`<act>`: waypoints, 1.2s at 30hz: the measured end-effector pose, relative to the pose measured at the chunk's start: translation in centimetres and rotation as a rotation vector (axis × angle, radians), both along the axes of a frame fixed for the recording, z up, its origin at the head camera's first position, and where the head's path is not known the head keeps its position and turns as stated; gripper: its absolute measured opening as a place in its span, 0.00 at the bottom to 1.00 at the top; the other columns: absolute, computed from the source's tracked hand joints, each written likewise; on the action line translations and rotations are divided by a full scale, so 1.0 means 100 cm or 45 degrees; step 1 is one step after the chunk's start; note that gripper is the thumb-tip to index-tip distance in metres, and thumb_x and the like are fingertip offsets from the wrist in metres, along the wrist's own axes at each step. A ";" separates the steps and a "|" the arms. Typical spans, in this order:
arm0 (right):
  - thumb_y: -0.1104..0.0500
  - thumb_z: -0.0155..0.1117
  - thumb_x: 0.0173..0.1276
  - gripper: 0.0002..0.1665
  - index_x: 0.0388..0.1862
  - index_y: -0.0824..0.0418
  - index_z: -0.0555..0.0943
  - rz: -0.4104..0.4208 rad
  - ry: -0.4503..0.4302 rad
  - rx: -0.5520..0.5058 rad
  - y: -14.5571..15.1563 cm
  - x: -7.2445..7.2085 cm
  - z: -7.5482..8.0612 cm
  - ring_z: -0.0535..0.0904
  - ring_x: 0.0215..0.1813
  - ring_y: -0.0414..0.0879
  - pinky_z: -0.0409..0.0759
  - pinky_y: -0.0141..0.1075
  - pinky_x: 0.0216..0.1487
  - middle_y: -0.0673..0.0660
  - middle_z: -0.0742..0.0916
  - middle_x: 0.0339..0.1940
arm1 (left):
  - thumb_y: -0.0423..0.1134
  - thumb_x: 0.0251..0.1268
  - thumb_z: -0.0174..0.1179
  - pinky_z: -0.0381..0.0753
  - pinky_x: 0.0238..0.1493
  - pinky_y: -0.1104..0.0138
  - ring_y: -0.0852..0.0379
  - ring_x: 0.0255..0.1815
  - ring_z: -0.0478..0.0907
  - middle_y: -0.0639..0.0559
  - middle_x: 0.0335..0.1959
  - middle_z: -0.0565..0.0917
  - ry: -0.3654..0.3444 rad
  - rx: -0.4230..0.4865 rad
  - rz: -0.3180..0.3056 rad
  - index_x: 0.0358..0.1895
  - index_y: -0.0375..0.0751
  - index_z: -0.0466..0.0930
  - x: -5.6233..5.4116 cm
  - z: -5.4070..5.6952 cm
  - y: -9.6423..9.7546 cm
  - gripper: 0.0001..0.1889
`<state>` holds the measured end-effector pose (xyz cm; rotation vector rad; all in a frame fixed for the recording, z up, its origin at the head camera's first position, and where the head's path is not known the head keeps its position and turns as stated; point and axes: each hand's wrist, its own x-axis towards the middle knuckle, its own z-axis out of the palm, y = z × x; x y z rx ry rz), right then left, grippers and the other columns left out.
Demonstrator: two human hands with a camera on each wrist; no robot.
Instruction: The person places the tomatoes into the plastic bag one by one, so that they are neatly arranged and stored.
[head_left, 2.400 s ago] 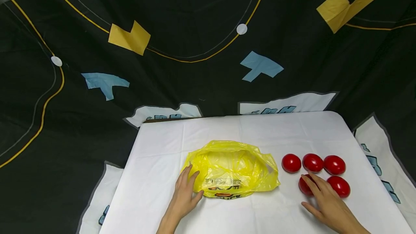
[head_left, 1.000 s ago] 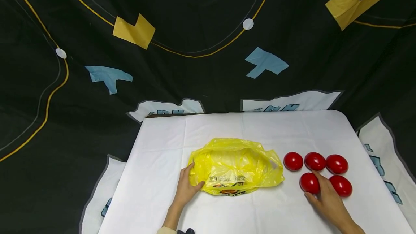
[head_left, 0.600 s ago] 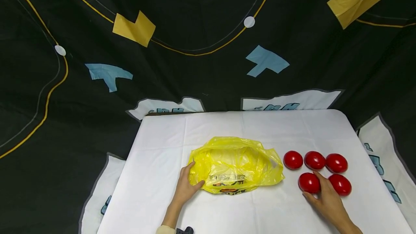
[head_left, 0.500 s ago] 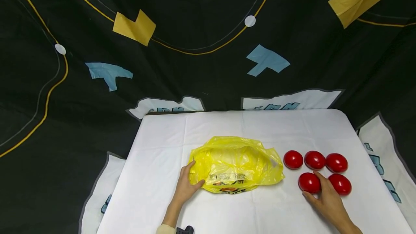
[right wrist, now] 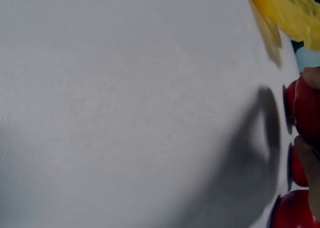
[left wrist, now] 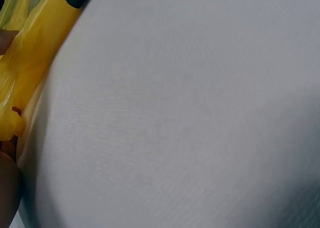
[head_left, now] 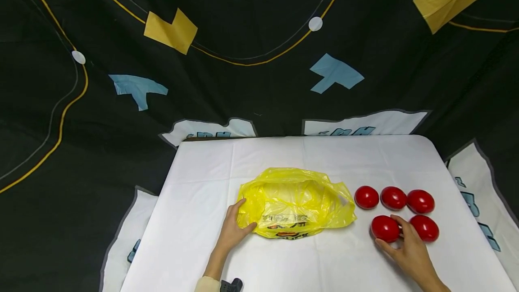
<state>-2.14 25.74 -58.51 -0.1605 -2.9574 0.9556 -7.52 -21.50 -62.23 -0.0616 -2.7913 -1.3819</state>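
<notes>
Yellow plastic bag (head_left: 296, 203) lies crumpled at lower centre of frame on white counter (head_left: 202, 179). Left hand (head_left: 235, 231) pinches bag's left edge. Right hand (head_left: 405, 249), lower right, curls fingers round near-left red ball (head_left: 384, 228); four other red balls (head_left: 393, 198) just beside.

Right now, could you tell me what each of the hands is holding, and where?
Left hand holds the yellow bag at its left edge; right hand grips the near-left red ball.
</notes>
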 end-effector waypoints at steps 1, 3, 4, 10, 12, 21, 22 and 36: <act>0.52 0.79 0.46 0.53 0.66 0.69 0.60 0.001 0.006 -0.002 -0.001 0.000 0.001 0.73 0.49 0.65 0.77 0.58 0.45 0.71 0.71 0.53 | 0.45 0.45 0.73 0.65 0.61 0.45 0.43 0.61 0.68 0.45 0.56 0.69 -0.004 0.002 0.001 0.68 0.48 0.63 0.000 0.000 0.000 0.43; 0.52 0.79 0.46 0.54 0.66 0.69 0.60 0.004 0.003 -0.012 -0.003 0.001 0.005 0.73 0.49 0.65 0.77 0.58 0.45 0.71 0.71 0.53 | 0.45 0.45 0.73 0.64 0.61 0.45 0.43 0.61 0.67 0.45 0.56 0.69 -0.015 0.003 0.004 0.68 0.48 0.63 0.000 0.000 0.000 0.43; 0.52 0.79 0.46 0.54 0.66 0.68 0.60 0.002 -0.001 -0.017 -0.004 0.001 0.006 0.73 0.49 0.65 0.77 0.58 0.45 0.70 0.71 0.53 | 0.44 0.44 0.73 0.64 0.62 0.46 0.43 0.61 0.67 0.45 0.56 0.69 -0.020 0.005 0.009 0.68 0.49 0.63 0.000 0.000 0.000 0.43; 0.53 0.81 0.43 0.54 0.65 0.67 0.61 0.004 0.013 -0.041 -0.014 0.001 0.016 0.73 0.49 0.65 0.77 0.57 0.45 0.69 0.71 0.53 | 0.44 0.44 0.73 0.64 0.63 0.47 0.44 0.61 0.67 0.46 0.56 0.69 -0.029 -0.014 0.011 0.68 0.49 0.63 -0.002 -0.001 0.000 0.43; 0.53 0.81 0.42 0.54 0.64 0.66 0.62 0.015 0.042 -0.043 -0.017 0.000 0.019 0.73 0.49 0.64 0.78 0.57 0.45 0.68 0.72 0.53 | 0.44 0.44 0.73 0.64 0.63 0.48 0.45 0.61 0.67 0.47 0.56 0.69 -0.034 -0.019 0.013 0.68 0.50 0.63 -0.002 -0.002 0.000 0.43; 0.53 0.82 0.41 0.52 0.62 0.64 0.65 0.071 0.136 -0.085 -0.030 -0.004 0.034 0.75 0.49 0.59 0.79 0.55 0.44 0.64 0.74 0.53 | 0.45 0.43 0.73 0.64 0.63 0.48 0.44 0.62 0.67 0.46 0.58 0.69 -0.038 -0.016 0.004 0.68 0.50 0.63 -0.002 -0.001 -0.001 0.44; 0.53 0.83 0.40 0.52 0.62 0.64 0.65 0.078 0.139 -0.092 -0.032 -0.004 0.035 0.75 0.49 0.59 0.79 0.55 0.44 0.64 0.74 0.53 | 0.45 0.43 0.73 0.64 0.63 0.48 0.44 0.62 0.67 0.46 0.58 0.69 -0.039 -0.013 0.004 0.68 0.50 0.63 -0.002 -0.001 -0.001 0.44; 0.53 0.83 0.40 0.51 0.62 0.60 0.67 0.202 0.208 -0.144 -0.055 -0.013 0.039 0.77 0.46 0.53 0.81 0.50 0.41 0.58 0.75 0.50 | 0.46 0.44 0.73 0.63 0.64 0.48 0.44 0.63 0.66 0.47 0.58 0.68 -0.069 -0.004 0.008 0.69 0.51 0.62 -0.001 0.000 -0.001 0.44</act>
